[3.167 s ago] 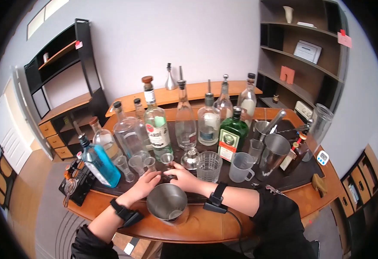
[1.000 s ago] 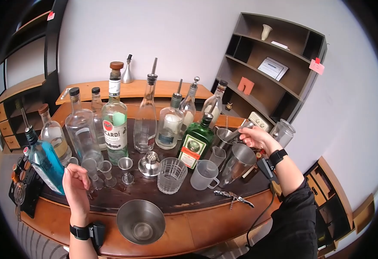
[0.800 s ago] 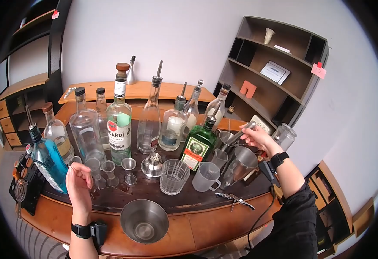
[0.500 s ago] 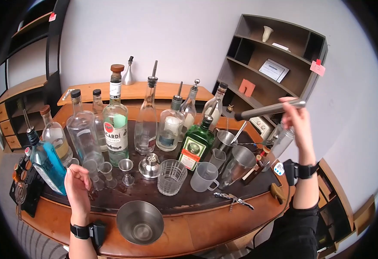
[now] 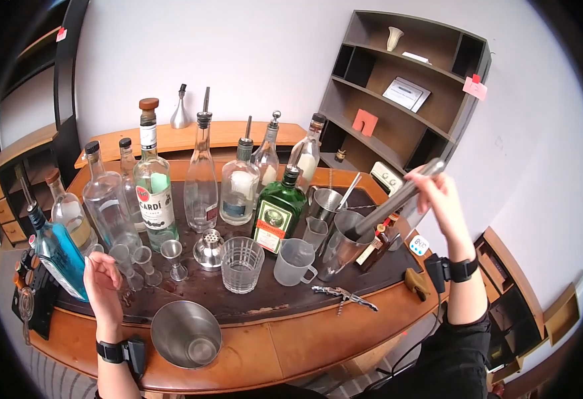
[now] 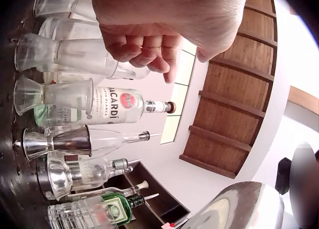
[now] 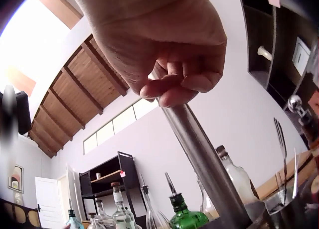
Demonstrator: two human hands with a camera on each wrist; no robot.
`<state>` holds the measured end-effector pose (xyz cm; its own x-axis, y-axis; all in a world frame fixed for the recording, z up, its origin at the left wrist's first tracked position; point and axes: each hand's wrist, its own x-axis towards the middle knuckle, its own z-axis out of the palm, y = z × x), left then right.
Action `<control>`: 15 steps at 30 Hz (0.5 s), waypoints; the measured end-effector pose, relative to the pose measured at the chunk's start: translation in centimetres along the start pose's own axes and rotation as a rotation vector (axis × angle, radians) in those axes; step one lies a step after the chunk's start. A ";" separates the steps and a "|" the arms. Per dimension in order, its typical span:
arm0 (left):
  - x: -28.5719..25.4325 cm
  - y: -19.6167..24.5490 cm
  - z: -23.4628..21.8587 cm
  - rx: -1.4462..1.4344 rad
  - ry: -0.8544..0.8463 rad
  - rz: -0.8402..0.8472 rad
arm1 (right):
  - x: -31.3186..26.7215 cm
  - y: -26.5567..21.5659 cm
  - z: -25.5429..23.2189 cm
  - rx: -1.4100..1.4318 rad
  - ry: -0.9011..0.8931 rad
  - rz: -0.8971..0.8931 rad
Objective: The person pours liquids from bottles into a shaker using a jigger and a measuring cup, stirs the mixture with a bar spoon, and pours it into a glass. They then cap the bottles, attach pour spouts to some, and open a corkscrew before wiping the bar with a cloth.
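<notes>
My right hand (image 5: pixel 441 199) grips a steel muddler (image 5: pixel 398 199) near its upper end, and the rod slants down to the left. Its dark lower tip overlaps the mouth of a tall metal shaker tin (image 5: pixel 335 256) in the head view. In the right wrist view, fingers wrap the muddler (image 7: pixel 204 161) above metal rims. My left hand (image 5: pixel 105 292) is held with fingers loosely bent and nothing in them, beside the blue bottle (image 5: pixel 62 256) and several small clear measuring cups (image 5: pixel 146 265). A wide metal tin (image 5: pixel 186 332) stands at the table's front edge.
Several bottles, among them a Bacardi bottle (image 5: pixel 155 206) and a green Jägermeister bottle (image 5: pixel 278 216), crowd the table's back. Nearer are a steel jigger (image 5: pixel 173 261), a strainer-top shaker cap (image 5: pixel 208 251), a cut glass (image 5: pixel 242 266), a plastic measuring jug (image 5: pixel 293 263) and a corkscrew (image 5: pixel 345 296).
Both hands were together behind the wide tin. The right hand then lifted the muddler out from among the tins at right, and has now brought its tip down to the tall tin's mouth.
</notes>
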<state>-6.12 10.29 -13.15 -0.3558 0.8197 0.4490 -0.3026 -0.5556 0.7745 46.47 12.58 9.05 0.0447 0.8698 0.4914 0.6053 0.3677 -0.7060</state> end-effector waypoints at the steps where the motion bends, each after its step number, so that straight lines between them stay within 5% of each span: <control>1: 0.1 -0.1 -0.1 -0.008 -0.008 -0.004 | 0.2 0.5 0.9 0.003 -0.025 0.017; 6: 0.2 -0.1 -0.2 -0.008 0.020 -0.008 | 1.1 6.0 4.2 0.046 -0.201 0.110; 15: 0.2 0.0 0.0 -0.006 0.023 -0.012 | 0.6 7.1 7.7 -0.048 -0.282 0.150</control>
<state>-6.20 10.40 -13.06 -0.3720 0.8231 0.4291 -0.3119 -0.5463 0.7774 44.66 18.23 0.36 -0.0824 0.9724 0.2183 0.6454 0.2189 -0.7318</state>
